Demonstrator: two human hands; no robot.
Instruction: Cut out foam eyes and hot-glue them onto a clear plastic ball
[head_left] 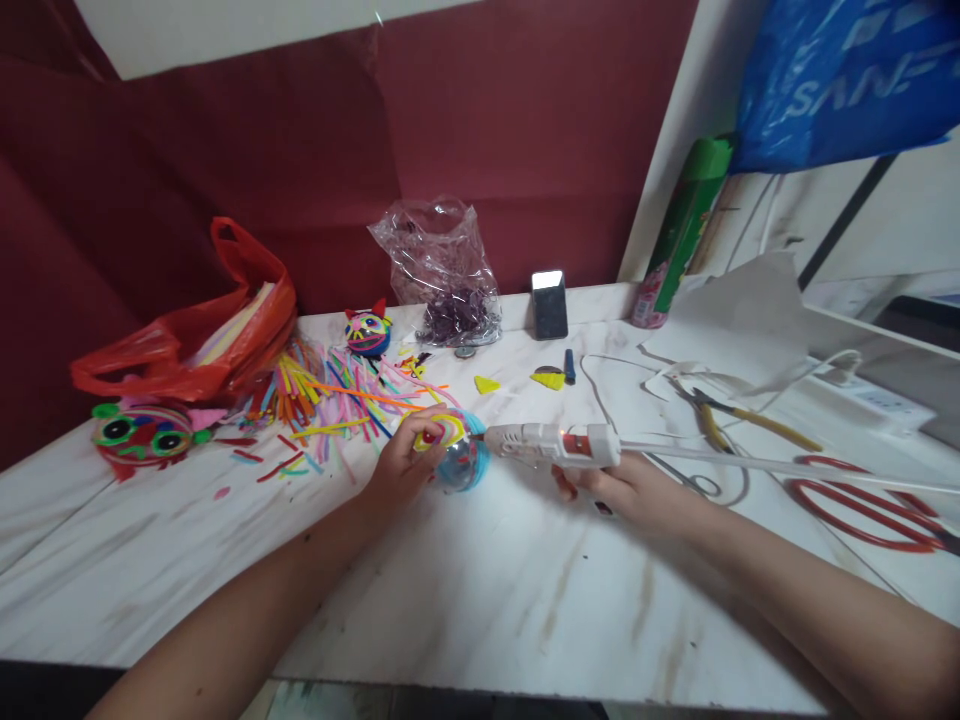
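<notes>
My left hand [405, 462] is closed around a clear plastic ball [459, 455] wrapped with blue, yellow and red strips, holding it on the white marble table [480, 590]. My right hand [626, 490] grips a white hot glue gun [559, 445] lying level. The gun's nozzle points left and touches the ball's right side. A white rod runs right from the back of the gun.
Coloured paper strips [337, 390] lie behind the ball, beside a red plastic bag [202, 335]. Two decorated cat-face balls [142, 432] [367, 332], a clear bag [446, 275], a dark phone [549, 303], yellow pliers [739, 415], red scissors [862, 500] and a green can [679, 240] are also on the table.
</notes>
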